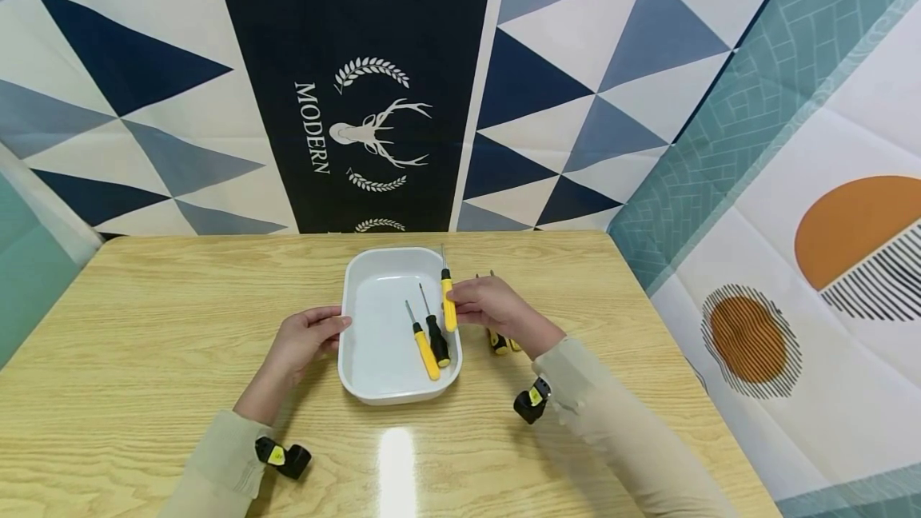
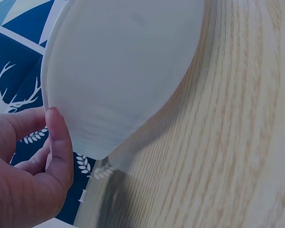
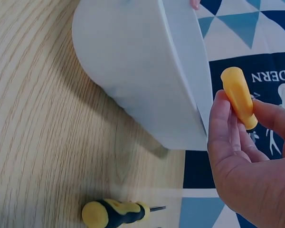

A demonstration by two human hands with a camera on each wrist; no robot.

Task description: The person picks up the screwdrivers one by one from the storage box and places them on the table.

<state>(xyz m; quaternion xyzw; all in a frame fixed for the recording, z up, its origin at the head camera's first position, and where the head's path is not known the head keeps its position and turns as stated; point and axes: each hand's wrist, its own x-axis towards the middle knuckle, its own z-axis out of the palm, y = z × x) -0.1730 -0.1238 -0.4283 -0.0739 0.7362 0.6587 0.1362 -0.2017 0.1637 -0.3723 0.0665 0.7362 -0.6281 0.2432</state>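
Observation:
A white rectangular tray point(image 1: 374, 382) sits on the table, and my left hand point(image 1: 309, 338) pinches its left rim between thumb and fingers. My right hand point(image 1: 496, 306) holds a screwdriver point(image 1: 449, 306) with a yellow handle over the tray's right edge, its shaft pointing toward the wall. In the right wrist view only its yellow handle point(image 3: 238, 95) shows between thumb and fingers. Inside the tray lie a yellow-handled screwdriver point(image 1: 426, 354) and a black-handled screwdriver point(image 1: 436, 340), side by side.
Right of the tray, partly behind my right hand, more screwdrivers lie on the wooden table point(image 1: 180, 342); one has a yellow-and-black handle point(image 3: 116, 213). A patterned cloth point(image 1: 374, 22) hangs behind the table's far edge, and another covers the right side.

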